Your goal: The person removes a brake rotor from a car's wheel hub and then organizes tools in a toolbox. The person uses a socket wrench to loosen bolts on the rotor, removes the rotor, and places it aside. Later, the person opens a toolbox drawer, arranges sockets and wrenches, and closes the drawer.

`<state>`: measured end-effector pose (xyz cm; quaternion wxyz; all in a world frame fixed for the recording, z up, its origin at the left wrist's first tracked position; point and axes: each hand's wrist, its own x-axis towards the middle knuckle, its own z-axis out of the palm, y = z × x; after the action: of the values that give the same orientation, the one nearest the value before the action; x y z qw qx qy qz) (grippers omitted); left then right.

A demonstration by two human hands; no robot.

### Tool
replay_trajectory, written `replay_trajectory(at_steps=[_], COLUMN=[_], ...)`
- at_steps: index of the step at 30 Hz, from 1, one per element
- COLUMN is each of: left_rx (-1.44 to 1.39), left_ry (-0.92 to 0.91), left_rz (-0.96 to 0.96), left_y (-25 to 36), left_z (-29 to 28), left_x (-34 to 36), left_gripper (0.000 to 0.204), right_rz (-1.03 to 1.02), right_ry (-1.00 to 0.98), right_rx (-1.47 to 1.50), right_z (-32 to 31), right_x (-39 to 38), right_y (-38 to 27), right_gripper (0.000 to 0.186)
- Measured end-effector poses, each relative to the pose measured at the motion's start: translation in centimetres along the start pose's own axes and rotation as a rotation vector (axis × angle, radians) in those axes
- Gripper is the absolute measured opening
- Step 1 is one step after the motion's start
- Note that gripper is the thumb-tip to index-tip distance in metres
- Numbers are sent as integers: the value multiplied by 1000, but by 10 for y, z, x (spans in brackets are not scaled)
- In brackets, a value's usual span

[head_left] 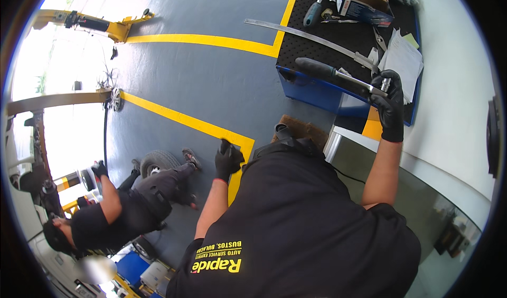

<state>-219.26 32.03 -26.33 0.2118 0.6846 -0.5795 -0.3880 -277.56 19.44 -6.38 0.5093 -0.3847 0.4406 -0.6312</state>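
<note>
My right hand (pixel 390 105), in a black glove, is closed around the metal end of a ratchet wrench (pixel 317 67) with a dark grip. The grip points left, over the edge of the tool cart. A small shiny socket (pixel 386 81) shows at the fingers, by the wrench's end. Beside my body hangs my left hand (pixel 228 159), also gloved in black. Its fingers are loosely bent, the thumb stands apart, and I see nothing held in it.
The blue cart's black perforated top (pixel 296 47) bears a long metal ruler-like bar (pixel 311 35), another ratchet (pixel 315 10), a cardboard box (pixel 364 5), pliers (pixel 379 38) and papers (pixel 404 58). At left, a co-worker (pixel 127 208) is near a tyre (pixel 158 163). A yellow lift arm (pixel 119 31) lies beyond.
</note>
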Motion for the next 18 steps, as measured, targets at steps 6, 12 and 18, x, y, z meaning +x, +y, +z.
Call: replay_trajectory(at_steps=[6, 12, 18], left_rx=[-708, -981, -1123], left_ry=[84, 54, -32], left_rz=[-158, -1, 337], left_y=[149, 243, 261], left_z=[-37, -80, -133], left_x=[57, 44, 2], left_gripper=[40, 26, 50], right_rz=[-47, -111, -88], right_ry=[-151, -348, -673], right_rx=[0, 70, 152], right_z=[37, 90, 155], right_x=[-2, 3, 20], right_y=[-31, -49, -43], right_gripper=[66, 65, 57])
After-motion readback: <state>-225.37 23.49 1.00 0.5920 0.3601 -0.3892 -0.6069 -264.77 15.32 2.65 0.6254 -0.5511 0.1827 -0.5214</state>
